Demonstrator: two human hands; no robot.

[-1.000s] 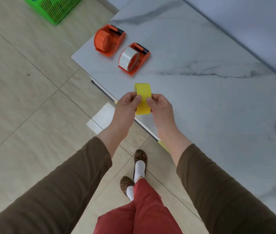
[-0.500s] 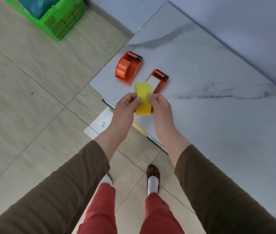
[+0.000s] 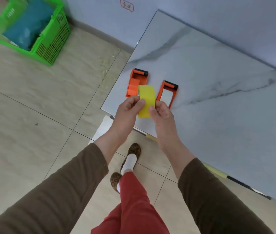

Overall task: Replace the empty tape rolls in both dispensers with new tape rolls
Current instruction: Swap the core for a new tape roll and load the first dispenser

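- Light is bright, soft and even, daylight-like; its source cannot be told.
- Shadows are faint: only a weak one under the table [image 3: 218, 115] edge, toward 6 o'clock.
- The marble top carries a dull sheen, no hard glare.
- Motion blur smears the green basket [image 3: 49, 43] at 10 o'clock and softens the floor tiles [image 3: 24, 115].
- Wide-angle distortion bends straight lines outward at the edges, plainly on the sleeves [image 3: 58, 191] at 7 and 5 o'clock.
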